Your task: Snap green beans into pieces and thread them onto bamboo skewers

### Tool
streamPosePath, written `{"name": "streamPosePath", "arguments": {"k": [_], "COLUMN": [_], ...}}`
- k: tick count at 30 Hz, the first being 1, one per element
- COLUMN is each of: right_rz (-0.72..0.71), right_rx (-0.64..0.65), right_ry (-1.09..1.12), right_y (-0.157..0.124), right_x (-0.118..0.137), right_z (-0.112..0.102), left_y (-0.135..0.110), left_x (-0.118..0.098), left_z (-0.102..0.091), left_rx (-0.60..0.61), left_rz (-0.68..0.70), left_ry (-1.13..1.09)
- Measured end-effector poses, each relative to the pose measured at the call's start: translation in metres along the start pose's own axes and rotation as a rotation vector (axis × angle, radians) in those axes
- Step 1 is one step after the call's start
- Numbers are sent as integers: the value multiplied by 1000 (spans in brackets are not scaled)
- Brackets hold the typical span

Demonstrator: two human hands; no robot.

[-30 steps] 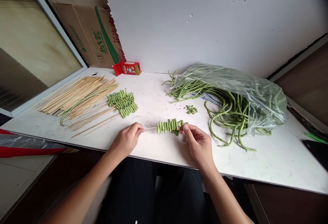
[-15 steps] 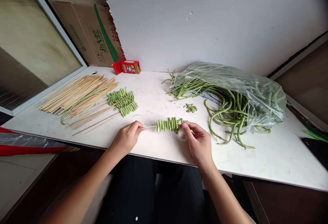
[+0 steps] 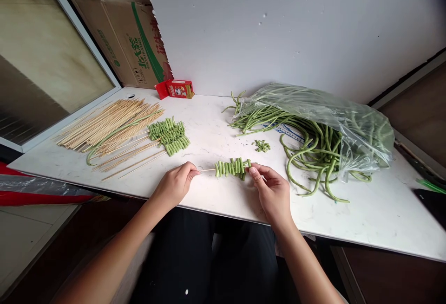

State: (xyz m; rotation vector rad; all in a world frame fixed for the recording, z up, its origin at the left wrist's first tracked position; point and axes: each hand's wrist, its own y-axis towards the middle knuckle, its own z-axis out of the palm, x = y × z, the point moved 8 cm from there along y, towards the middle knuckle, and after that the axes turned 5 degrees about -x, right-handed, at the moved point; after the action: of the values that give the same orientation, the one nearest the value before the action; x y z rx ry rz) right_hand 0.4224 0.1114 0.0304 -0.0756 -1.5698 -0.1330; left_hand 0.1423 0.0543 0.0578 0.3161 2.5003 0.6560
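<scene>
Between my hands, just above the table's front part, is a wooden skewer [image 3: 208, 170] threaded with several short pieces of green long bean [image 3: 230, 167]. My left hand [image 3: 176, 182] is closed in a pinch on the bare left length of the skewer. At the right end, my right hand [image 3: 273, 191] pinches a green bean piece [image 3: 248, 164] between thumb and finger, at the tip of the row. Whether the skewer point has passed through that piece is hidden by the fingers. Filled bean skewers [image 3: 170, 136] lie together left of centre.
Many bare skewers [image 3: 114, 120] are heaped at the left, a long bean across them. Right, a clear plastic bag [image 3: 365, 127] spills long beans [image 3: 324, 155] over the white table [image 3: 209, 118]. Small bean ends [image 3: 261, 145] lie mid-table. A red box [image 3: 179, 89] stands by the wall.
The whole view has shifted slightly, so things sit a little further right. Both hands keep the same grips on the skewer and the bean piece.
</scene>
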Motion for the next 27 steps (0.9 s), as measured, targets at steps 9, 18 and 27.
{"name": "streamPosePath", "arguments": {"k": [9, 18, 27], "right_rz": [-10, -13, 12], "right_rx": [2, 6, 44], "right_ry": [-5, -2, 26], "right_y": [0, 0, -1], "right_x": [3, 6, 6], "right_z": [2, -1, 1], "left_y": [0, -1, -3], "left_x": [1, 2, 8], "left_z": [1, 0, 3], "left_rx": [6, 1, 35], "left_rz": [0, 4, -40], "left_ry": [21, -17, -66]}}
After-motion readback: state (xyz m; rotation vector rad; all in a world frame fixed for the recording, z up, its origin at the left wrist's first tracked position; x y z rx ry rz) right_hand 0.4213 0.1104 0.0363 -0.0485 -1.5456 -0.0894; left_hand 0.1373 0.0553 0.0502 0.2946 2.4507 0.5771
